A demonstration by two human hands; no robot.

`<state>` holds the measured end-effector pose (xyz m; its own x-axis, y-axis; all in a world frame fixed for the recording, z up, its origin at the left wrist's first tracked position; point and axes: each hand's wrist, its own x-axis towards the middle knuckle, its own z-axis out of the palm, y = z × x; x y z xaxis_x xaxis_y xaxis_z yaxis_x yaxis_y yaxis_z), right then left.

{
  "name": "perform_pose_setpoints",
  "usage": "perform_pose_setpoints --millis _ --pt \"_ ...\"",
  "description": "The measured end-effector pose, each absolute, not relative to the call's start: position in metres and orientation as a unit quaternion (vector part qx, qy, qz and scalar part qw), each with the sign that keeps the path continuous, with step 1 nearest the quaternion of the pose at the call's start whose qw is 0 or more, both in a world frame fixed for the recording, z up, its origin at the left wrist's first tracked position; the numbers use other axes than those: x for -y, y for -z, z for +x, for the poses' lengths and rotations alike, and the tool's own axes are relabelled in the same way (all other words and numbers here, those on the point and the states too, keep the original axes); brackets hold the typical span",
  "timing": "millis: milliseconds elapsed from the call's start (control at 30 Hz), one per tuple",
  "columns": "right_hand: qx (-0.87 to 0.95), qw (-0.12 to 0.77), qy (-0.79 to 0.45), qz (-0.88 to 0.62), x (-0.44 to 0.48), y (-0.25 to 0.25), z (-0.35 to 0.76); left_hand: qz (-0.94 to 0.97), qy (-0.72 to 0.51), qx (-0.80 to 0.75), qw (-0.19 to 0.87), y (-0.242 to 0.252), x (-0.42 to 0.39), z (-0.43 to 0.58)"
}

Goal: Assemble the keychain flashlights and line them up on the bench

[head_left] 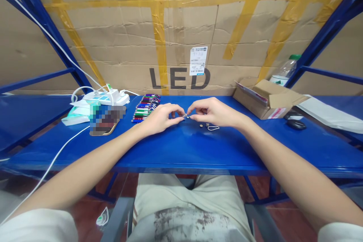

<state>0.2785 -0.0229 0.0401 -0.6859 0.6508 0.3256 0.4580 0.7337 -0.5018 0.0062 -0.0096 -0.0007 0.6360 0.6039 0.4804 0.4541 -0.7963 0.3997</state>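
My left hand (163, 117) and my right hand (211, 111) meet over the middle of the blue table (181, 147), fingertips pinched together on a tiny metal part (185, 115) between them. Just right of it, under my right hand, lie a small round button cell (202, 124) and a silver carabiner clip (212, 127). Left of my left hand stands a row of several small coloured keychain torches (145, 107).
A phone (107, 120), a teal packet (76, 115) and a white power strip (109, 97) with cables sit at the left. An open cardboard box (266, 100), a plastic bottle (285, 70), a black mouse (296, 124) and a white sheet (329, 113) are at the right. Taped cardboard marked LED forms the back wall.
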Motion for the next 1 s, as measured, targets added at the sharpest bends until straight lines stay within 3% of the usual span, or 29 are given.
perform_pose_setpoints --millis 100,300,433,733,1000 --pt "0.890 0.226 -0.173 -0.357 0.021 -0.043 0.284 0.897 -0.305 -0.296 0.124 0.000 0.010 0.007" --pt "0.897 0.003 -0.152 -0.416 0.012 -0.043 0.294 0.895 -0.304 -0.304 0.121 0.000 0.011 0.008" --pt "0.893 -0.025 -0.165 -0.417 0.011 -0.041 0.294 0.895 -0.302 -0.303 0.123 0.001 0.011 0.007" --pt "0.899 0.004 -0.171 -0.404 0.015 -0.038 0.284 0.898 -0.295 -0.303 0.125 0.001 0.011 0.007" --pt "0.895 0.219 -0.168 -0.350 0.017 -0.035 0.279 0.898 -0.295 -0.297 0.133 0.002 0.011 0.008"
